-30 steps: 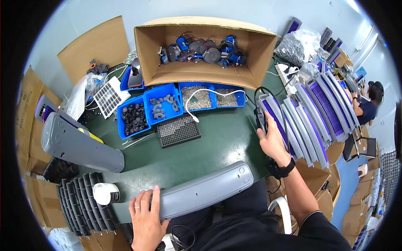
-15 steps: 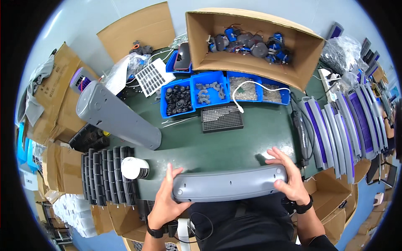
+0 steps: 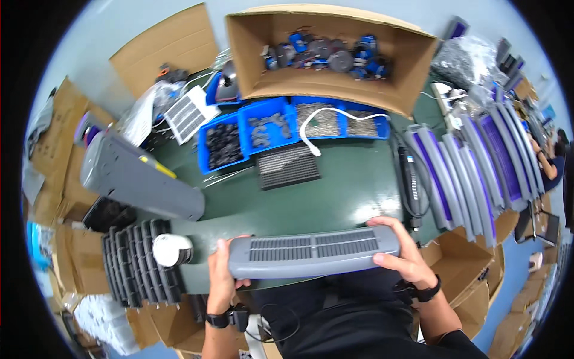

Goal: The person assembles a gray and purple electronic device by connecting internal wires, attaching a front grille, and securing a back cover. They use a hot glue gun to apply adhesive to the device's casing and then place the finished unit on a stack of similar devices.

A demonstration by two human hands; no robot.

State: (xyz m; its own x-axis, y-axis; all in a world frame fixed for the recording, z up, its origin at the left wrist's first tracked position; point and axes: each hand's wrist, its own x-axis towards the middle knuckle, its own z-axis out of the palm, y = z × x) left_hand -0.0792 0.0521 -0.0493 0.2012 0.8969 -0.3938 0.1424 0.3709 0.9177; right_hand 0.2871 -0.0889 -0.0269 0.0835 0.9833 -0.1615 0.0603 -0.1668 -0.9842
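A long grey plastic housing (image 3: 314, 267) lies crosswise over the table's front edge, its side with slotted vents (image 3: 281, 249) facing up. My left hand (image 3: 222, 269) is closed round its left end. Around the right end wraps my right hand (image 3: 402, 254), the thumb lying on the near side. Both wrists wear dark bands. A taller grey tower-shaped housing (image 3: 140, 179) leans at the left, with a yellow strip on its side. Between it and my left hand sits a white round container (image 3: 172, 250) on a row of black slatted pieces (image 3: 134, 263).
Blue bins (image 3: 222, 146) of small dark and metal parts line the back, below a large cardboard box (image 3: 335, 87) of motors. A black perforated block (image 3: 289, 167) lies before them. At right are a black electric screwdriver (image 3: 412, 185) and several grey-and-purple housings (image 3: 460, 179).
The housing has been turned over in my hands, from a smooth face with small holes to the vented face. My left fingers have closed onto its end. The whole view has shifted slightly.
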